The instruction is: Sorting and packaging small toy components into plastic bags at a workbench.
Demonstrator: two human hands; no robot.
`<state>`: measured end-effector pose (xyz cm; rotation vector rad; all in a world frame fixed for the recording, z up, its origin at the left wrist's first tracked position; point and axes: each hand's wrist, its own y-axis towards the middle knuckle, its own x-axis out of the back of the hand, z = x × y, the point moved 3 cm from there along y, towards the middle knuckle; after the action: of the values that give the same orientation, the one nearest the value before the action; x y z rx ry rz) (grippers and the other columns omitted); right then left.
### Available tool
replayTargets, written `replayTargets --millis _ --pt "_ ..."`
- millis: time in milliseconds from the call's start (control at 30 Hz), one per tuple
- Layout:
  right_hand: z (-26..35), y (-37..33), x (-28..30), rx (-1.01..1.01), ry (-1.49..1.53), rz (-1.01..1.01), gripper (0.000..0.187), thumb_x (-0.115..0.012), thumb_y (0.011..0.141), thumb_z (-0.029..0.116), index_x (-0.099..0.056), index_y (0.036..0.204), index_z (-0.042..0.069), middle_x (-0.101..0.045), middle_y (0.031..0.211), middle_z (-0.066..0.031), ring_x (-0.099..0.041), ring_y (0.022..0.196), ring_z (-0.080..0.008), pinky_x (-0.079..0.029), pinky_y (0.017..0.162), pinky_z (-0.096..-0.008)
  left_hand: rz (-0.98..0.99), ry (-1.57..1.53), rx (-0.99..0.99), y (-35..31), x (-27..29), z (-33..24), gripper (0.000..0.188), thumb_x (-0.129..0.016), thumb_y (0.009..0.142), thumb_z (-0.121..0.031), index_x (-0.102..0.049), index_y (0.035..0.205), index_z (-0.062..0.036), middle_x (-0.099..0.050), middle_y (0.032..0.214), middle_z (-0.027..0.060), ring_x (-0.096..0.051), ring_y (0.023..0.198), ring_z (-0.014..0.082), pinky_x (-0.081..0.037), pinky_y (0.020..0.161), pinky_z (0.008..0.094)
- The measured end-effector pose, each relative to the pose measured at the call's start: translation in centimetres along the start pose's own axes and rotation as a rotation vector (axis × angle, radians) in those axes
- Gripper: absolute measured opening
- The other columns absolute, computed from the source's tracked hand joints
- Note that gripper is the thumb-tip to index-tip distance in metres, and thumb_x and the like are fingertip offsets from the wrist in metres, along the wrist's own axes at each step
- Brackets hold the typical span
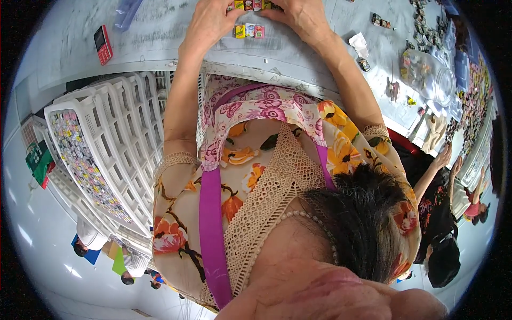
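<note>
At the top edge, my left hand [212, 22] and my right hand [303, 20] close in on the two ends of a row of tiny colourful boxes [248, 5]. Thumbs and fingers press against the row from both sides. The far part of the row and several fingertips are cut off by the picture's edge. A shorter row of three tiny boxes [249, 31], yellow, white-blue and pink, lies on the table just nearer to me, apart from both hands.
On the grey table [154, 45] lies a red phone [103, 45] to the left. Crumpled white paper [359, 45], small dark boxes [381, 21] and a clear jar [428, 77] are at the right. White crates [114, 144] stack at left. Beyond the jar, a co-worker's hands [444, 158] show.
</note>
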<state>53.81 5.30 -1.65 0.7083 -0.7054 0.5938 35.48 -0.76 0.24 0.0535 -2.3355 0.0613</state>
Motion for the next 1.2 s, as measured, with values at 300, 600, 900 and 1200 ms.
replayTargets --millis 300,600,900,1200 --pt "0.0 -0.4 -0.1 0.044 -0.007 -0.058 0.020 -0.075 0.086 0.020 -0.068 0.099 0.006 -0.060 0.090 -0.0107 -0.065 0.078 -0.0306 -0.054 0.066 -0.0411 -0.051 -0.068 -0.040 -0.3 -0.9 1.6 0.020 -0.072 0.088 -0.009 -0.071 0.106 -0.0004 -0.060 0.093 0.0153 -0.064 0.078 0.0325 -0.050 0.070 0.0395" --pt "-0.2 -0.9 1.5 0.002 0.074 0.122 0.046 -0.079 0.082 0.017 -0.063 0.124 0.004 -0.063 0.105 -0.0149 -0.064 0.095 -0.0352 -0.054 0.079 -0.0412 -0.010 0.012 -0.007 -0.3 -0.3 0.3 0.022 -0.074 0.087 -0.011 -0.071 0.107 -0.0021 -0.061 0.094 0.0150 -0.063 0.083 0.0336 -0.050 0.074 0.0412" --pt "0.0 -1.2 1.4 -0.100 0.147 0.150 0.055 -0.080 0.078 0.010 -0.060 0.128 0.000 -0.063 0.110 -0.0187 -0.063 0.095 -0.0392 -0.053 0.082 -0.0441 0.025 0.025 -0.007 -0.2 -0.1 -0.2 0.021 -0.074 0.087 -0.011 -0.069 0.105 -0.0005 -0.059 0.091 0.0150 -0.062 0.080 0.0338 -0.049 0.072 0.0419" --pt "-0.3 -1.6 0.9 -0.137 0.303 0.089 0.053 -0.076 0.079 0.002 -0.060 0.129 0.000 -0.063 0.103 -0.0182 -0.065 0.092 -0.0372 -0.054 0.080 -0.0419 0.020 -0.016 0.004 -0.2 -0.8 0.7 0.021 -0.072 0.087 -0.010 -0.069 0.106 -0.0001 -0.058 0.091 0.0152 -0.063 0.080 0.0336 -0.049 0.071 0.0412"
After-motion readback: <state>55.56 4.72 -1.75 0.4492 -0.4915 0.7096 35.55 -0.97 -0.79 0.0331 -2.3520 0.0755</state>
